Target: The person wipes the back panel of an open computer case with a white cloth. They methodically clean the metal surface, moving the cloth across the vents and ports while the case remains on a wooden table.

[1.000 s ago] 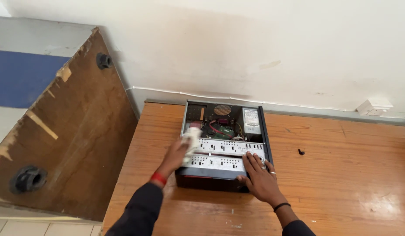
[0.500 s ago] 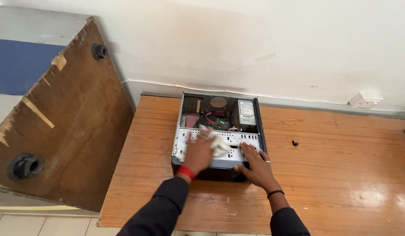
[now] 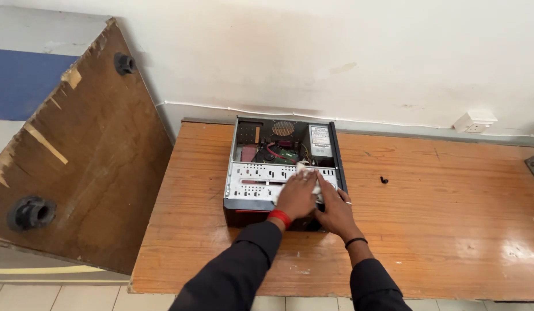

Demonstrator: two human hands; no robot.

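Hands on open PC case [image 3: 281, 167], lid off so insides show.
L hand [image 3: 296, 196] fingers pressed flat on white cloth [image 3: 313, 179] (over drive cage); R hand [image 3: 335, 210] fingers spread, steadying case edge.

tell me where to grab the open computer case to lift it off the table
Take the open computer case by its two long side walls, one hand coming in from each side, probably low near the base. It lies flat on the wooden table with its top open, so the upper rims are thin sheet metal and the perforated drive bracket looks flimsy.
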